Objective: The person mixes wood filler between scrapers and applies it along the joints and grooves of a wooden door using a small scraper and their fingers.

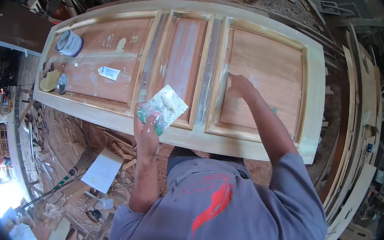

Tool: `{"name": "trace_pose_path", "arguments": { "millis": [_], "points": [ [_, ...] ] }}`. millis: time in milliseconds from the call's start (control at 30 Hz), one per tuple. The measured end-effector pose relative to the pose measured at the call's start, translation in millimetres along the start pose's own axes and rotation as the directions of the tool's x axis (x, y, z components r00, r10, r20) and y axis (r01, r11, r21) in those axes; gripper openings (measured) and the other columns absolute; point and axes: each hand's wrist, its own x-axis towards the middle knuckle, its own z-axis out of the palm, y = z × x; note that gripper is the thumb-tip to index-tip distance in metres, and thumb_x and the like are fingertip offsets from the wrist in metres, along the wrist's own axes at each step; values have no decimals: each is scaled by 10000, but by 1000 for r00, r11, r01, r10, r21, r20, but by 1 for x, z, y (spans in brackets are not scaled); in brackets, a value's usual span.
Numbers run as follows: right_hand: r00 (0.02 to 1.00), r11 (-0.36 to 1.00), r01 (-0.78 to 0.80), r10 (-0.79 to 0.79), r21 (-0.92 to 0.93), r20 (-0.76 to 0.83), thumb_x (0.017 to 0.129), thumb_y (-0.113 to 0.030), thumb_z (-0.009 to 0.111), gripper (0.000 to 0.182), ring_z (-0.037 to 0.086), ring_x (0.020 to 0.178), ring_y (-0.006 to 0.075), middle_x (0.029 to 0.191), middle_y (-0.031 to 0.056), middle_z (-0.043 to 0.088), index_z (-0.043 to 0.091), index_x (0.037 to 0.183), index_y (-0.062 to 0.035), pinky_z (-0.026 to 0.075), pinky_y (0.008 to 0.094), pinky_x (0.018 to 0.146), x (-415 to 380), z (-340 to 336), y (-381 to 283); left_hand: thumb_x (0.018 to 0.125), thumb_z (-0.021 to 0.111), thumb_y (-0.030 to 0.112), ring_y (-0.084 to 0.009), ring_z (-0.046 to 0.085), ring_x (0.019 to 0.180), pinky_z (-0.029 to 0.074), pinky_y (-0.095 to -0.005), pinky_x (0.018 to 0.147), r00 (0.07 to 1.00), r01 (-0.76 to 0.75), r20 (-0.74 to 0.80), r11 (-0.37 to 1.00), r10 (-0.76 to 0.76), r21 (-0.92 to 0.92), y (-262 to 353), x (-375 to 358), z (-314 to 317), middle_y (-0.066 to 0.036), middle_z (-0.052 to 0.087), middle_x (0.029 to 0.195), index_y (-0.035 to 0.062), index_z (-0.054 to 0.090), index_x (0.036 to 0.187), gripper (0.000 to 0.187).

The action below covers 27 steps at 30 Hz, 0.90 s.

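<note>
A wooden panel door (254, 148) lies flat across the view, with three recessed panels framed by mouldings. My left hand (146, 131) is closed on the lower left corner of a square palette (178, 106), whose top carries a lump of whitish putty (169, 100). My right hand (242, 87) is at the left moulding of the right-hand panel (268, 58). Its fingers are drawn together and somewhat blurred, so whatever is between them cannot be made out. Pale smears show on the moulding beside these fingertips.
On the door's left panel are a tipped paint can (70, 44), a tube (109, 73), a round metal lid (62, 84) and a yellowish piece (49, 80). Wood scraps and a white board (102, 170) lie on the floor below. Long planks (356, 137) stand at the right.
</note>
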Motion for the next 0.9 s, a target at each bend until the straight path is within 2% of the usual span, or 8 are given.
{"name": "trace_pose_path", "arguments": {
  "millis": [67,167,267,367,467,567,767,900],
  "points": [
    [998,996,-57,57,-63,5,768,-172,661,706,688,1072,389,1133,240,711,516,1451,-67,560,468,919,10,-15,-12,962,560,57,-133,576,999,472,-287,908,1000,5,-1,1000,-5,-15,0,-3,0,-75,604,1088,8,504,1232,279],
    [999,990,-37,41,-136,26,782,-177,665,692,689,1085,374,1153,238,706,508,1439,-29,563,471,917,24,-10,-13,962,560,56,-130,574,994,472,-286,905,999,-8,-42,1000,8,-8,-1,-6,-3,-70,604,1079,9,507,1225,272],
    [996,981,25,-41,-192,-79,817,-122,626,388,723,1027,338,1090,199,736,674,1188,-20,591,449,858,24,10,-12,964,558,60,-127,569,987,468,-281,905,998,-16,-57,999,13,-52,-2,-6,-5,-69,602,1069,10,513,1205,250],
    [999,971,42,-45,-236,-8,816,-168,641,541,707,1027,368,1077,207,726,585,1326,2,583,468,849,4,12,-19,965,551,58,-125,567,985,465,-280,907,999,-9,-46,999,7,-43,-1,-6,-5,-68,599,1068,12,517,1188,231],
    [994,960,105,-111,-260,-9,786,-152,653,360,739,933,352,993,220,743,689,1093,32,606,447,777,-25,22,-30,967,548,59,-122,566,984,466,-280,906,1000,-15,-9,998,15,-57,2,-4,1,-65,598,1063,15,517,1182,222],
    [982,945,187,-176,-268,64,783,-167,656,335,741,883,354,944,222,745,702,1045,37,605,445,740,-53,45,-38,970,555,68,-119,567,985,469,-280,901,1000,-28,-12,999,28,-33,2,-1,6,-61,599,1060,18,519,1185,224],
    [952,952,262,-229,-159,202,793,-217,670,310,733,885,371,942,223,743,726,967,34,593,464,783,-106,55,-59,972,563,75,-119,566,991,469,-278,902,999,-9,40,999,10,-36,-2,7,9,-62,595,1075,18,505,1209,251],
    [934,946,301,-267,-119,235,793,-245,678,328,717,881,398,943,225,734,711,995,11,572,487,799,-116,62,-58,971,566,75,-119,568,988,471,-276,900,1000,-2,29,999,3,-43,-1,7,14,-60,596,1072,16,507,1216,259]
  ]
}}
